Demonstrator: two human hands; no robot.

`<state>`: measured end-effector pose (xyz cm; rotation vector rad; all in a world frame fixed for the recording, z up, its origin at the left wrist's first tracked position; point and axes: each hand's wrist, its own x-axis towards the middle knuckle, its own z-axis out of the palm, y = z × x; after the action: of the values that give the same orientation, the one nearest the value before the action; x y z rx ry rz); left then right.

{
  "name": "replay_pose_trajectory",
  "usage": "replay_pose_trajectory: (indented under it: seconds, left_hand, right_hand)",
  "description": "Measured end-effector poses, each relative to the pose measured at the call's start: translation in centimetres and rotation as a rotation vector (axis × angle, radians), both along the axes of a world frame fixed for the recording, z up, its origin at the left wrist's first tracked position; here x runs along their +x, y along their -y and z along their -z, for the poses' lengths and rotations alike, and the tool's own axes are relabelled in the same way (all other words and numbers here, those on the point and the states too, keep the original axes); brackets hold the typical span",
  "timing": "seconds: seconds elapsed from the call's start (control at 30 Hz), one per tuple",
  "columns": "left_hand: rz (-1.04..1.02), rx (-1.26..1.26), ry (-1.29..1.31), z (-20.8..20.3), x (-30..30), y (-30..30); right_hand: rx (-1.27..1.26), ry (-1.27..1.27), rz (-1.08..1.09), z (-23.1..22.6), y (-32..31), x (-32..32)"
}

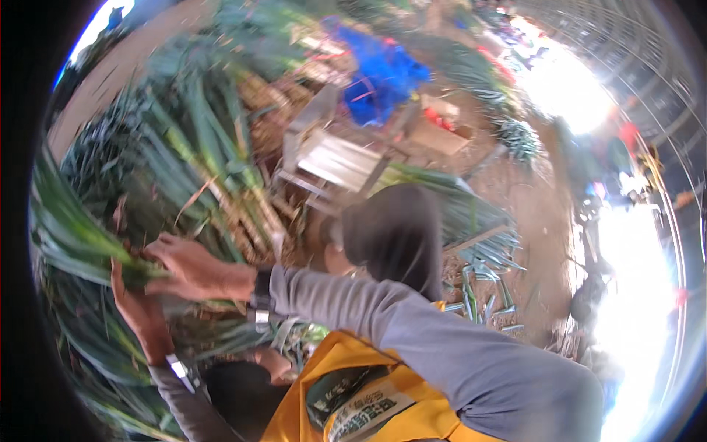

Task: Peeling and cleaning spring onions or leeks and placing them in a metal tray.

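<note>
Above the left edge of the ground (534,214), the long green bunch (77,228) is held at its lower end, its leaves fanning up and to the left. The right hand (195,271) has its grip pinching that end, its forearm crossing in from the right. The left hand (138,306) touches the bunch from below; the picture is blurred and its fingers are partly hidden, so I cannot tell whether its grip is closed or spread. Just beyond the right hand, pale-stemmed stalks (254,214) lie on the ground, near the left edge of a slatted stool (340,158). Past the stool's far right corner are a blue sheet (379,81) and an open cardboard box (440,136) holding something red.
</note>
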<state>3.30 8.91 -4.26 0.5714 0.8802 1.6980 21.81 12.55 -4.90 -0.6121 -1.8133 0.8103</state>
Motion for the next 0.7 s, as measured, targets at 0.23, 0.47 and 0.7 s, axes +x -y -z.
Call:
replay_pose_trajectory:
  seconds: [0.23,0.47,0.7]
  left_hand:
    - [0.147,0.112,0.017,2.2,3.7,-4.6]
    - [0.231,0.090,-0.009,2.3,1.7,-3.7]
    - [0.063,0.180,-0.547,2.8,2.3,-4.3]
  right_hand:
    - [0.043,0.270,0.096,0.7,-0.2,4.8]
    - [-0.268,0.006,-0.060,-2.9,-0.9,5.0]
    - [-0.151,0.104,0.027,-2.2,-1.6,4.8]
